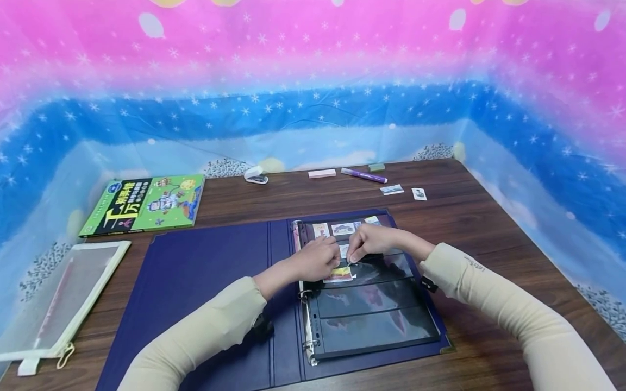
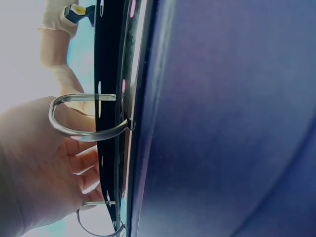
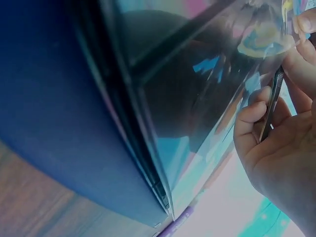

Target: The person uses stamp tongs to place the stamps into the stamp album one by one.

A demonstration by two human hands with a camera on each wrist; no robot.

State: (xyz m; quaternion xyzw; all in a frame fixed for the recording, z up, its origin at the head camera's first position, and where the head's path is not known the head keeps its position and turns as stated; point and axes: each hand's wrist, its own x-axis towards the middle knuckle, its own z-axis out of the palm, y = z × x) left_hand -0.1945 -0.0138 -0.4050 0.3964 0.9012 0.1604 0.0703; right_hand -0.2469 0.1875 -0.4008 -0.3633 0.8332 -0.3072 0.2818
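Note:
A blue ring binder lies spread on the table, with a black stamp page of clear pockets on its rings. My left hand bends over the page, fingertips pinching the clear pocket film beside a red and yellow stamp. From the right, my right hand grips slim metal tweezers, their tip down at the same pocket near the stamp. More stamps sit in the top row, and another is partly hidden between the hands.
Two loose stamps lie behind the binder at right. A purple marker, pink block, green block and white stapler line the back. At left are a green book and a mesh zip pouch.

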